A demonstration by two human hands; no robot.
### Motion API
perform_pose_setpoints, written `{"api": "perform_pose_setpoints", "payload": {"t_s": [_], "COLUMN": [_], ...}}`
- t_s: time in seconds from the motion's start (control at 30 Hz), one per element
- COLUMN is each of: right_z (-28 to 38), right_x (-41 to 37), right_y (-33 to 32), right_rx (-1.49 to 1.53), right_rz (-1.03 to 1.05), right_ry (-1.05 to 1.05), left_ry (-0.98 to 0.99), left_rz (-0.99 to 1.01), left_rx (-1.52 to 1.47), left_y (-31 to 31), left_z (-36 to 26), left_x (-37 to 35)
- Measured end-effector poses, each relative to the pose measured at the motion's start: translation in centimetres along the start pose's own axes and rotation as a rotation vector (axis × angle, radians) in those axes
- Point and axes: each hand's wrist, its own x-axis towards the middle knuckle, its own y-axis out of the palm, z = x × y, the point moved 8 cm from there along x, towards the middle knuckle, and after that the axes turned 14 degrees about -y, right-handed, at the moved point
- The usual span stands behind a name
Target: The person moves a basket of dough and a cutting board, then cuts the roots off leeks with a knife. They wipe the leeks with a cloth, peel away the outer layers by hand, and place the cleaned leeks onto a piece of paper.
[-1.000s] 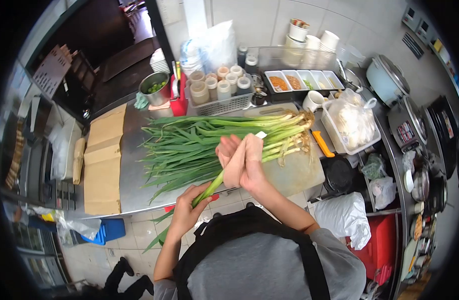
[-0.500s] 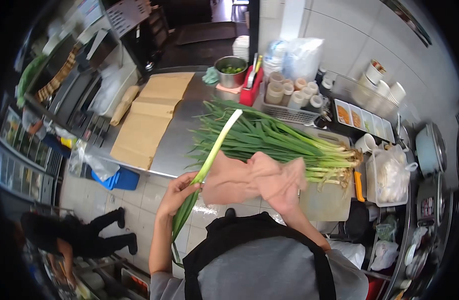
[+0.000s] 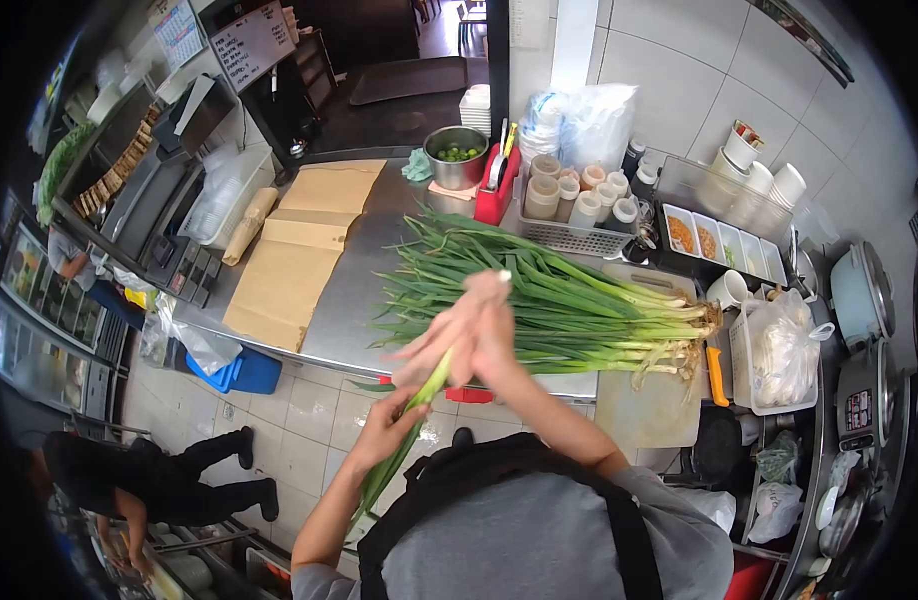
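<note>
Tiled kitchen; stainless-steel counter (image 3: 341, 312) along the wall. On it, a broad pile of scallions (image 3: 569, 300): long dark-green leaves to the left, paling to whitish stems, tangled tan roots at the right near the cutting board (image 3: 649, 415). One single scallion (image 3: 387, 482) slants at the counter's front edge: green leaves low, pale yellow-green shank, small white tip above. Pinkish cloth (image 3: 431, 345), motion-blurred, at its upper shank. Left hand (image 3: 379, 428): thumb and fingers pinching the shank. Right hand (image 3: 492, 340), at the cloth: finger state cannot be told.
</note>
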Motion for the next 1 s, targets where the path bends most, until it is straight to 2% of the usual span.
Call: {"api": "perform_pose_setpoints", "payload": {"t_s": [0.03,0.07,0.1,0.13,0.17,0.23,0.27,0.33,0.4,0.43,0.5,0.57,0.63,0.67,0.7,0.77,0.8,0.83,0.87,0.97,1.0], "right_z": [0.1,2.2,3.0,4.5,6.3,3.1,2.3,1.4,-0.6,-3.6,-5.1,-4.4,-4.4,-3.8,-2.9,-1.8,-0.6,-0.1,2.5,6.4,5.5], "right_x": [2.9,4.7,6.0,8.1,7.0,7.9,4.5,-1.9,-7.6,-8.8,-7.9,-3.8,-1.1,-1.5,-1.6,-1.0,0.4,2.4,4.1,5.1,6.5], "right_y": [-1.6,-0.7,-1.4,-1.6,0.4,-3.1,-1.7,5.1,7.0,4.6,1.2,0.6,0.4,1.4,2.7,4.7,5.5,5.0,7.6,15.0,16.6], "right_rx": [0.026,0.202,0.269,0.276,0.389,0.534,0.408,0.532,0.548,0.312,-0.095,-0.020,0.227,0.188,0.183,0.162,0.162,0.350,0.432,0.639,0.555], "right_rz": [0.045,0.179,0.013,0.089,0.176,-0.146,-0.139,0.494,0.828,0.542,0.243,0.306,0.248,0.138,0.163,0.225,0.365,0.218,0.530,0.600,0.710], "right_ry": [-0.070,-0.079,-0.002,-0.059,0.024,0.047,0.126,0.237,0.288,0.313,0.192,0.135,0.228,0.266,0.265,0.264,0.194,0.237,0.030,0.196,0.197], "left_ry": [-0.060,-0.118,-0.175,-0.231,-0.220,-0.182,-0.144,-0.131,-0.162,-0.199,-0.253,-0.272,-0.248,-0.255,-0.263,-0.247,-0.221,-0.197,-0.200,-0.185,-0.169], "left_rz": [0.064,0.109,0.150,0.188,0.191,0.193,0.189,0.213,0.254,0.288,0.328,0.342,0.360,0.355,0.354,0.228,0.145,0.059,-0.029,-0.348,-0.489], "left_rx": [-0.028,-0.098,-0.173,-0.251,-0.331,-0.483,-0.494,-0.518,-0.480,-0.431,-0.397,-0.424,-0.380,-0.376,-0.372,-0.231,-0.135,-0.036,0.044,0.232,0.261], "left_y": [-0.2,-0.7,-1.2,-1.5,-2.0,-3.1,-3.3,-3.1,-2.3,-1.8,-1.0,-0.8,-1.8,-2.4,-2.9,-5.2,-6.6,-8.5,-10.9,-19.2,-22.4], "left_z": [1.1,2.3,3.6,4.7,4.9,4.5,3.3,1.8,1.6,2.5,3.4,3.4,3.7,3.8,3.7,3.7,4.1,4.5,5.1,6.6,7.5], "left_x": [-0.8,-1.6,-2.4,-3.1,-3.5,-3.8,-3.7,-2.7,-1.6,-0.6,-0.8,-1.5,-2.9,-3.5,-4.2,-5.6,-6.6,-7.3,-7.9,-8.5,-8.0]}}
